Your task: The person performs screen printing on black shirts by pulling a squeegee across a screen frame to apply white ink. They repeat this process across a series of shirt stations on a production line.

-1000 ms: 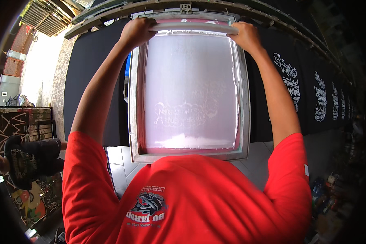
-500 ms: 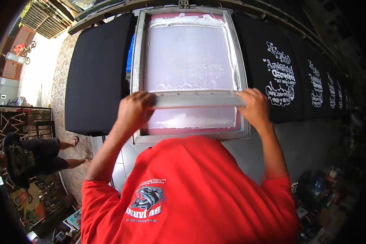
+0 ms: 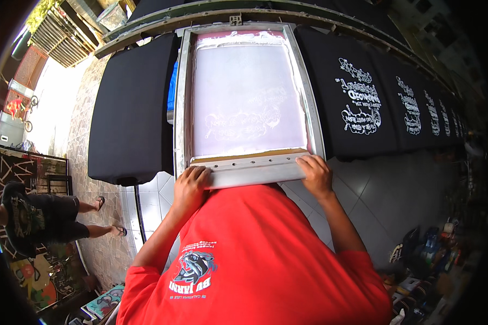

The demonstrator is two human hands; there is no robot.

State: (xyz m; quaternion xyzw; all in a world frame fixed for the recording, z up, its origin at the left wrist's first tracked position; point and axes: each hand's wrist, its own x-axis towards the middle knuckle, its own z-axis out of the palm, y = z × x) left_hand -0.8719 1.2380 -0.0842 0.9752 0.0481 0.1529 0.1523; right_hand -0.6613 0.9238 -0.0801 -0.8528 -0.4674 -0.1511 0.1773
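A squeegee [image 3: 255, 172] with a pale metal holder and a yellowish blade lies across the near end of a screen printing frame [image 3: 182, 108]. My left hand [image 3: 192, 187] grips its left end and my right hand [image 3: 316, 176] its right end, fingers curled over the top. On the lilac mesh [image 3: 238, 81] a faint pale design shows in the near half. White ink [image 3: 241, 39] is heaped along the mesh's far edge and smeared up the right side. What lies under the frame is hidden.
A plain black shirt [image 3: 133, 108] lies to the left of the frame. Rightward run several black shirts [image 3: 358, 97] with white prints. A metal rail [image 3: 200, 19] with a hinge clamp [image 3: 235, 20] crosses behind. A person [image 3: 43, 216] stands at far left; assorted items [image 3: 434, 244] lie at lower right.
Both hands have drawn the squeegee toward me, from the lower middle of the mesh to the frame's near edge. The mesh's near part, with its faint design, is now uncovered.
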